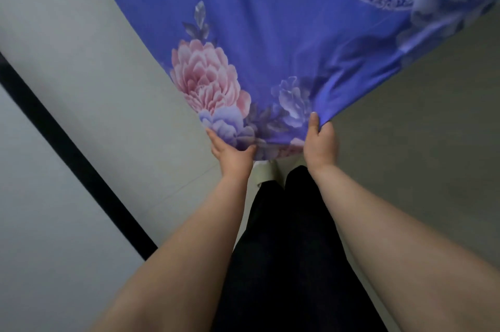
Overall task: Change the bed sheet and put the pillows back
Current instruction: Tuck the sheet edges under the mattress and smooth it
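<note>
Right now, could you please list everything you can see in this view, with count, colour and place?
bed sheet: one, blue-violet with pink and pale violet flowers and a round medallion print, stretched across the upper middle and right, its near edge held up in both hands
floor: one, pale grey-green, on both sides of the sheet
dark strip: one, black, running diagonally across the left of the floor; what it is cannot be told
pale object: one, whitish, on the floor below the sheet's edge, mostly hidden
trousers: one pair, black, bottom centre
left hand: one, grips the sheet's near edge
right hand: one, pinches the sheet's near edge, thumb on top
</note>
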### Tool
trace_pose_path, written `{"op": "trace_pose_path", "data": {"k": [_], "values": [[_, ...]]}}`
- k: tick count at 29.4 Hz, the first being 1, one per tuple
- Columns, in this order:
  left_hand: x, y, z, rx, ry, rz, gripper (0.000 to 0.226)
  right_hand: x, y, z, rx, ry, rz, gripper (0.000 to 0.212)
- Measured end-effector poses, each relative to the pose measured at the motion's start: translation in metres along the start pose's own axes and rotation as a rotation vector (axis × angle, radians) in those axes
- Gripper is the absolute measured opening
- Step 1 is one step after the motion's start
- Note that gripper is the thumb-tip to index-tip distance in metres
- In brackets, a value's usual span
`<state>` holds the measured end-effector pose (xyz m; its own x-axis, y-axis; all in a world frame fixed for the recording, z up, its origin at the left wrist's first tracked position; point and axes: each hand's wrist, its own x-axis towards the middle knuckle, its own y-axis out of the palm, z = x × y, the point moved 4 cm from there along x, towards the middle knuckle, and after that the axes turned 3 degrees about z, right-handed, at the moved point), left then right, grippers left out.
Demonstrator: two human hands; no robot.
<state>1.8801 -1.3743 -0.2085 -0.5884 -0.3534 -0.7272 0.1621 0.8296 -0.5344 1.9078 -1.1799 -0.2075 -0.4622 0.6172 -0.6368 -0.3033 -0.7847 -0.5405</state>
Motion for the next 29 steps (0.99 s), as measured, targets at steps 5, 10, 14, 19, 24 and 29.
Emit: {"op": "trace_pose_path", "data": {"k": [5, 10, 14, 19, 24, 29], "values": [[0.014, 0.006, 0.037, -0.124, -0.042, 0.196, 0.106, -0.009, -0.01, -0.027, 0.075, -0.065, -0.155, 0.036], [0.023, 0.004, 0.053, -0.241, -0.097, 0.235, 0.023, 0.016, 0.019, -0.038, 0.768, 0.397, 0.07, 0.008], [0.025, 0.004, 0.067, -0.204, -0.101, 0.229, 0.011, 0.016, 0.03, -0.04, 0.997, 0.518, 0.325, 0.017], [0.025, -0.004, 0.084, -0.025, 0.005, 0.165, 0.036, 0.004, 0.024, -0.091, 0.686, 0.511, 0.203, 0.022], [0.031, -0.015, 0.103, 0.078, -0.042, 0.123, 0.033, -0.023, 0.016, -0.15, 0.331, 0.881, 0.14, 0.044], [0.038, -0.017, 0.1, 0.19, -0.149, 0.108, 0.02, -0.038, 0.062, -0.07, 0.539, 0.617, -0.001, 0.035]]}}
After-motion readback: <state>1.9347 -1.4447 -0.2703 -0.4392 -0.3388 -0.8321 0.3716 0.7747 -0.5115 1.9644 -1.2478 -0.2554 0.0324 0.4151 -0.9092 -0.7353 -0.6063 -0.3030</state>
